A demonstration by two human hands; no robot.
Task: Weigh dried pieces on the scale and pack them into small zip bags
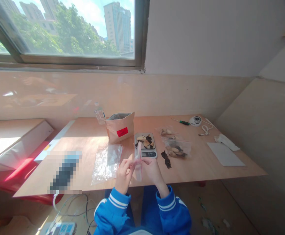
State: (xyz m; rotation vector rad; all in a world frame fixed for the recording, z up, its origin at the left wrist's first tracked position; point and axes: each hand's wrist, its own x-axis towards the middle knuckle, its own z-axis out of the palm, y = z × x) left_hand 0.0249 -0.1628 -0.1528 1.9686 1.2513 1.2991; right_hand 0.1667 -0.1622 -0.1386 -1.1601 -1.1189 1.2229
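Between my two hands is a clear zip bag (139, 171) with a red strip along its edge. My left hand (124, 174) pinches one side of it, and my right hand (152, 169) pinches the other. Just beyond them stands a white kitchen scale (136, 151), its plate covered with dried, pale and dark brown slices (145, 141). A stack of flat clear zip bags (107, 163) lies left of my left hand. Dark dried pieces (166, 160) rest on the table to the right of the scale.
A brown paper pouch (120, 129) with a red label stands open behind the bags, near a plastic bottle (99, 114). Filled zip bags (178, 150) lie right of the scale. Farther right are a screwdriver (183, 122), a dome camera (195, 121) and a white sheet (224, 155).
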